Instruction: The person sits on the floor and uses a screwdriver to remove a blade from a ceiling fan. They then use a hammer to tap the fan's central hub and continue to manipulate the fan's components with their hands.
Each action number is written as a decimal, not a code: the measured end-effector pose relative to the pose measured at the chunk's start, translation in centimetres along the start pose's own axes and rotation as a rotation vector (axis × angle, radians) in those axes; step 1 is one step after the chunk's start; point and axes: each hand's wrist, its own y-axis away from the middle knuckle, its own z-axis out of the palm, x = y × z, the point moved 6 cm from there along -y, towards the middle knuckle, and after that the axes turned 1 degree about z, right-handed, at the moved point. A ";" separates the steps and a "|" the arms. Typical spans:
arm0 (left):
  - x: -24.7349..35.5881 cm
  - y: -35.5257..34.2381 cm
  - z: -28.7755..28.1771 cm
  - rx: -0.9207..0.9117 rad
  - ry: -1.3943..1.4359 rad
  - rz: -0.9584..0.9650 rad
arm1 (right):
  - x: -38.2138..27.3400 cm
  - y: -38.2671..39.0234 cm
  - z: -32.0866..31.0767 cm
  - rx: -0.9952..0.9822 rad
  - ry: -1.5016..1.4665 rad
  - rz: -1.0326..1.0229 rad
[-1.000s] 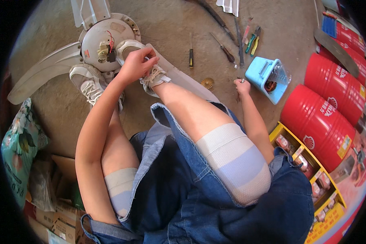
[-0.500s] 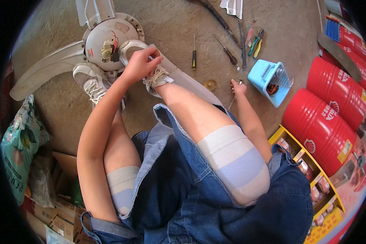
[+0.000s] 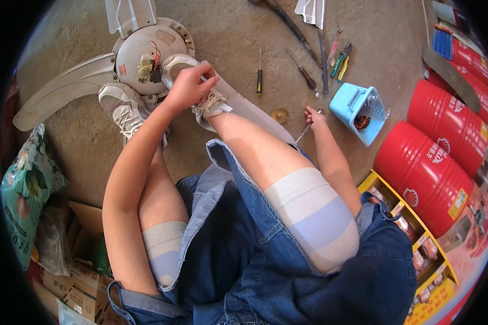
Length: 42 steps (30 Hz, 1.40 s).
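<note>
My right hand [image 3: 316,118] is low over the floor, closed around a slim metal rod-shaped tool [image 3: 305,132]. One bright end of the tool shows above the fingers, and the thin shaft slants down toward my right leg. Above my right shoe [image 3: 217,103], my left hand [image 3: 192,86] hangs with curled fingers; whether anything is in them is hidden. Past my feet lies a white ceiling fan motor [image 3: 133,51] with curved blades [image 3: 65,92] and exposed red wires. A small round brass-coloured ribbed piece [image 3: 280,115] rests on the floor left of my right hand.
A blue plastic bin [image 3: 348,108] with dark reddish contents stands right of my right hand. Two screwdrivers [image 3: 259,81], pliers [image 3: 341,62] and a hammer [image 3: 290,24] lie farther off. Red drums [image 3: 417,173] and a yellow rack [image 3: 423,244] line the right; a floral bag [image 3: 32,189] is left.
My right hand has shifted and turned slightly, and more of the metal tool's shaft shows below it. My left hand stays over the shoe, nearly still.
</note>
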 end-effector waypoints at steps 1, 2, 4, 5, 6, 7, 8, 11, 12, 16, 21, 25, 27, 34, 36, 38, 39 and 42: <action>-0.1 0.0 0.0 0.005 0.005 0.015 | -0.5 0.6 0.2 0.006 -0.003 -0.009; -0.2 0.0 0.0 0.011 0.009 0.030 | -0.9 0.1 0.2 0.022 -0.043 -0.046; -0.2 -0.1 0.1 0.008 0.017 0.043 | -2.5 -0.2 -0.3 0.066 -0.126 -0.121; -0.2 -0.1 0.1 0.005 0.017 0.038 | -3.2 -0.4 -0.4 0.093 -0.142 -0.148; -0.2 -0.1 0.0 0.002 0.016 0.032 | -3.7 -0.5 -0.2 0.098 -0.167 -0.156; -0.2 -0.2 0.0 0.004 0.013 0.027 | -4.3 -0.7 -0.2 0.102 -0.192 -0.163; -0.3 -0.2 0.0 0.006 0.010 0.021 | -4.9 -0.8 -0.2 0.106 -0.216 -0.170; -0.6 -0.1 0.2 0.004 0.013 0.018 | -4.8 -1.6 -0.5 0.102 0.099 -0.108; -0.7 -0.1 0.2 0.007 0.016 0.016 | -4.6 -1.5 -0.1 0.090 0.216 -0.070; -0.2 0.0 0.1 0.007 0.016 0.056 | -3.2 -0.8 0.5 -0.031 0.358 0.023; -0.8 -0.3 0.2 0.024 0.026 0.030 | -4.5 0.8 0.3 -0.014 -0.031 -0.341; -0.1 -0.4 0.1 0.019 -0.002 0.064 | -6.0 0.4 -1.7 0.295 0.140 -0.468; -0.5 -0.7 0.0 0.008 -0.001 0.058 | -7.3 0.5 -2.7 0.497 0.510 -0.659; -0.4 -1.2 -0.6 0.237 -0.263 0.352 | -13.9 14.6 9.4 -0.149 0.435 -0.951; -0.5 -0.4 -1.1 0.174 -0.195 0.224 | -16.0 25.1 13.9 -0.468 0.342 -0.907; -1.3 -0.4 -0.7 0.202 -0.220 0.269 | -18.4 33.7 16.7 -0.631 0.412 -1.064; -0.4 0.0 -1.1 0.133 -0.183 0.206 | -19.4 37.0 17.6 -0.687 0.381 -1.160; -2.0 -0.5 -0.6 0.074 -0.018 0.079 | -20.8 45.2 20.6 -0.900 0.225 -1.369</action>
